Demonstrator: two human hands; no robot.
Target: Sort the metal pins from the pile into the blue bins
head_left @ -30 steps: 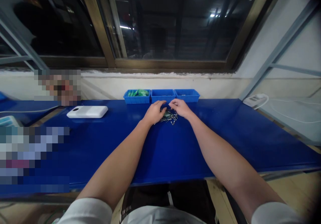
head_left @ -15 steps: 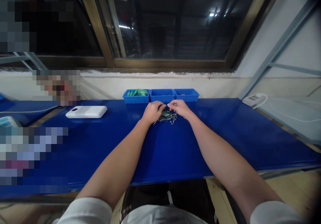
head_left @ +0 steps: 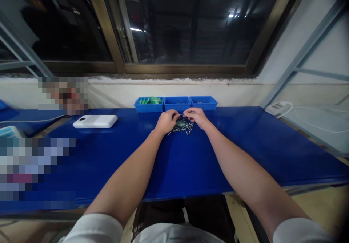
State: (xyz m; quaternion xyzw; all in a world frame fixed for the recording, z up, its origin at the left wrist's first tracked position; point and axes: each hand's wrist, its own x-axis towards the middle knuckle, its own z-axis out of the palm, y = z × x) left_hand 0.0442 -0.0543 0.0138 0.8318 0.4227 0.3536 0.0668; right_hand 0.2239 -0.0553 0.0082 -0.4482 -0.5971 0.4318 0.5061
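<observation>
My left hand is closed, thumb against fingers, at the left side of a small pile of thin metal pins, like screws or rivets. Green pieces lie among the pins. Across from it, my right hand pinches with thumb and forefinger just above the pile's right side. The two hands' fingertips are close together but apart. Whatever either pinch holds is too small to make out.
Three blue bins stand in a row by the wall: the left bin with green pieces, the middle bin, and the right bin with small bits. A white device lies left on the blue table; a white power strip is right.
My right fingertips have shifted very slightly, still pinched over the pile. My left hand stays in place beside the pins.
</observation>
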